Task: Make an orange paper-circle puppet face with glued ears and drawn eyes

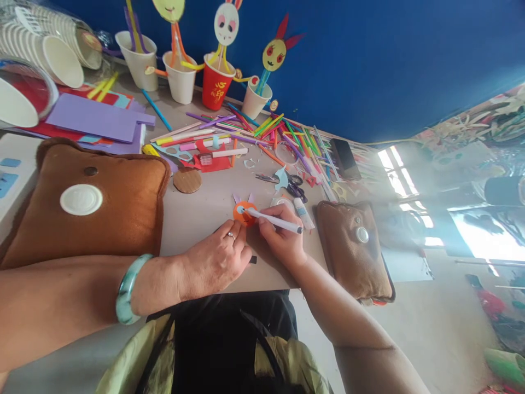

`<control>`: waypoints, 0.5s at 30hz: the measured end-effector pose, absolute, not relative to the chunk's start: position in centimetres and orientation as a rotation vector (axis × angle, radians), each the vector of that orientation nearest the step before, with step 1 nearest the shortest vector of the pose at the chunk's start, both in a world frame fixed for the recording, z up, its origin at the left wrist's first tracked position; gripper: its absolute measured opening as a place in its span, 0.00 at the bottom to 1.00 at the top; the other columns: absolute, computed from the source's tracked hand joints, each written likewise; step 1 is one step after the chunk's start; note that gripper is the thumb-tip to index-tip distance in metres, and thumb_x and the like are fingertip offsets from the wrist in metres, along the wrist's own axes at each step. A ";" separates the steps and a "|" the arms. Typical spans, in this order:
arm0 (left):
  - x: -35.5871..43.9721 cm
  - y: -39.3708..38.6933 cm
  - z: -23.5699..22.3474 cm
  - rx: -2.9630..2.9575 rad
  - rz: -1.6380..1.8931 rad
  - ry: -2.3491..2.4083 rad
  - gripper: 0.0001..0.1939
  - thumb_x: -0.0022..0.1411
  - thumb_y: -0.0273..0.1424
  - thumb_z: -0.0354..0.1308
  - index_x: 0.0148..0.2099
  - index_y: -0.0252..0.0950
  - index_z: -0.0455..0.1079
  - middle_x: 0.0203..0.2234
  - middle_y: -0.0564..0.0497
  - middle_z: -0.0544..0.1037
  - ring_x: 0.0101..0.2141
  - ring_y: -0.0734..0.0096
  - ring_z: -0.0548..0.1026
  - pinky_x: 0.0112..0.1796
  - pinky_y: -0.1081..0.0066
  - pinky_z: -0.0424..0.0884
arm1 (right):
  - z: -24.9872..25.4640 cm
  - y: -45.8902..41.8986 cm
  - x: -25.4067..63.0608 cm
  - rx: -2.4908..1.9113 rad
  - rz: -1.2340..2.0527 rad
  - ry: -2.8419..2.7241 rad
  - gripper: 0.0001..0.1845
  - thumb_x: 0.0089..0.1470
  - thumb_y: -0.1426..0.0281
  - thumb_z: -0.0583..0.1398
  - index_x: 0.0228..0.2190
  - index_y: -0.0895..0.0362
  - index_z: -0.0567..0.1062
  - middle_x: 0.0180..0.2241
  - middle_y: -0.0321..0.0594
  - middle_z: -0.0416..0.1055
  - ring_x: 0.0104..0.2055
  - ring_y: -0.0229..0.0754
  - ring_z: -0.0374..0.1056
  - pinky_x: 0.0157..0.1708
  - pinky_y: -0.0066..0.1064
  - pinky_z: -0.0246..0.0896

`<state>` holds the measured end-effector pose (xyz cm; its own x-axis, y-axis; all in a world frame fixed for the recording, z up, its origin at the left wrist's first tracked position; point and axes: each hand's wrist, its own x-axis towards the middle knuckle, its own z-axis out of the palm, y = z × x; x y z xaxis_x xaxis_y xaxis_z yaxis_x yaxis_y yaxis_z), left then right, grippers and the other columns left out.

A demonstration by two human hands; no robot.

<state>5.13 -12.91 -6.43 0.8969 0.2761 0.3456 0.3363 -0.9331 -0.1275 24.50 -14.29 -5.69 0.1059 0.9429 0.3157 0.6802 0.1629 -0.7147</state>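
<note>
My right hand (pixel 283 232) grips a white marker pen (pixel 283 222), its tip on a light blue spot of a round orange paper face (pixel 248 218). Two purple pointed paper ears (pixel 243 198) stick up from the face's top edge. With a ring on one finger and a green bangle (pixel 130 289) at the wrist, my left hand (pixel 217 254) has its fingers curled and pressed together, holding the near edge of the face against the table. The fingers cover part of that edge. A glue bottle (pixel 303 212) lies just right of my right hand.
Behind lie scissors (pixel 296 187), a cardboard disc (pixel 187 180), a phone (pixel 345 158) and many coloured sticks (pixel 246 131). Paper cups with puppets, one red (pixel 215 82), line the blue wall. Brown cushions lie left (pixel 118 219) and right (pixel 356 251); purple sheets (pixel 94 117) lie far left.
</note>
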 end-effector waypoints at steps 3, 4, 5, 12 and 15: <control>5.1 -12.9 -6.3 -2.894 -0.471 -0.473 0.12 0.66 0.35 0.56 0.35 0.31 0.69 0.41 0.29 0.79 0.45 0.49 0.76 0.50 0.53 0.66 | -5.6 -14.3 24.5 -1.583 0.426 -1.625 0.01 0.54 0.69 0.60 0.30 0.53 0.72 0.23 0.33 0.73 0.23 0.38 0.67 0.25 0.33 0.62; 5.1 -12.9 -6.3 -2.900 -0.469 -0.474 0.12 0.67 0.35 0.56 0.35 0.30 0.69 0.42 0.29 0.79 0.45 0.49 0.76 0.50 0.53 0.66 | -5.6 -14.3 24.4 -1.578 0.427 -1.622 0.01 0.54 0.70 0.60 0.30 0.53 0.72 0.23 0.33 0.73 0.23 0.38 0.67 0.25 0.33 0.62; 5.1 -12.9 -6.2 -2.904 -0.469 -0.472 0.12 0.67 0.35 0.55 0.36 0.30 0.70 0.42 0.28 0.79 0.45 0.49 0.76 0.50 0.53 0.66 | -5.6 -14.3 24.4 -1.573 0.426 -1.621 0.01 0.54 0.70 0.60 0.30 0.53 0.72 0.23 0.33 0.73 0.23 0.38 0.67 0.25 0.33 0.63; 5.1 -12.8 -6.4 -2.921 -0.487 -0.469 0.11 0.66 0.34 0.57 0.36 0.30 0.70 0.41 0.29 0.79 0.44 0.49 0.76 0.49 0.53 0.67 | -5.8 -14.4 24.5 -1.592 0.429 -1.595 0.01 0.54 0.69 0.60 0.31 0.53 0.72 0.23 0.34 0.73 0.25 0.39 0.68 0.25 0.33 0.63; 5.1 -12.9 -6.4 -2.908 -0.494 -0.469 0.12 0.66 0.35 0.56 0.36 0.29 0.70 0.42 0.28 0.79 0.45 0.48 0.76 0.50 0.52 0.66 | -5.8 -14.4 24.5 -1.584 0.427 -1.595 0.01 0.54 0.69 0.60 0.31 0.53 0.72 0.24 0.34 0.73 0.26 0.40 0.69 0.26 0.33 0.64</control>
<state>5.12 -12.86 -6.44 0.8966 0.2786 0.3443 0.3295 -0.9390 -0.0982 24.49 -14.45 -5.80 0.1369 0.9403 0.3117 0.6591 0.1484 -0.7372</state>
